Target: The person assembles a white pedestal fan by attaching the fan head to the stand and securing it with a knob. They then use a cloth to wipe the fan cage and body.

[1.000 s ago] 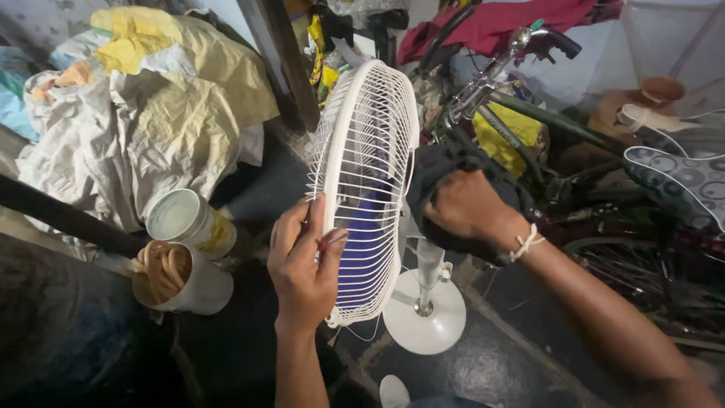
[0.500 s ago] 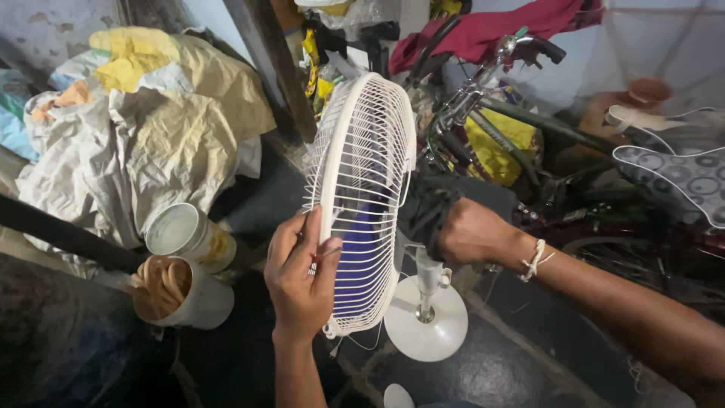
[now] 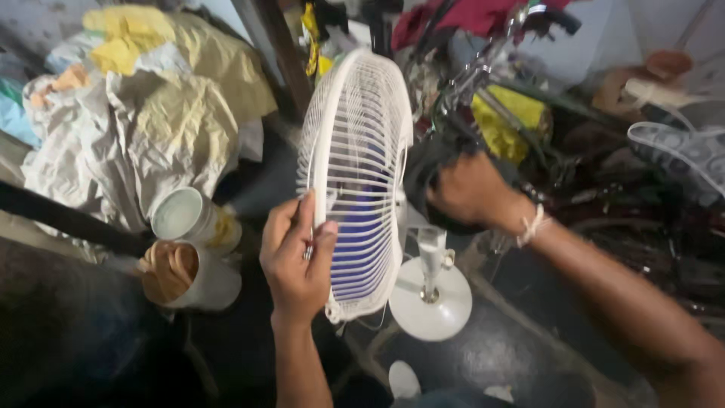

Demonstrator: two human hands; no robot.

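Fan (image 3: 355, 174): standing upright on the dark floor (image 3: 491, 355), white wire cage facing left, blue blades showing through the wires, round white base (image 3: 430, 298) planted below.

Step in hand: wiping down the back of the fan head with a dark cloth (image 3: 430, 170) while steadying the cage from the front.

Doing it well: bracing the cage rim firmly so the head is not swinging under the rubbing; keeping the cloth bunched and pressed flat to the housing; working in short strokes, by my judgement, and keeping fingertips outside the wires rather than poking through to the blades; minding the base, since a hard push from behind could be tipping the whole stand.

Left hand (image 3: 296, 257): gripping the lower front rim of the cage, fingers curled and nearly closed around the wire edge, thumb lying along the rim; something small and reddish glinting between the fingers, too blurred for naming.

Right hand (image 3: 468, 189): closing down on the dark cloth, fingers folded over it, pressing it against the rear of the fan head; white cord bracelet (image 3: 529, 227) sitting on the wrist.

Around it: two white tins (image 3: 189, 249) resting just left of the fan, crumpled sacks (image 3: 151, 113) heaped behind them, bicycle (image 3: 498, 68) leaning at the back right.
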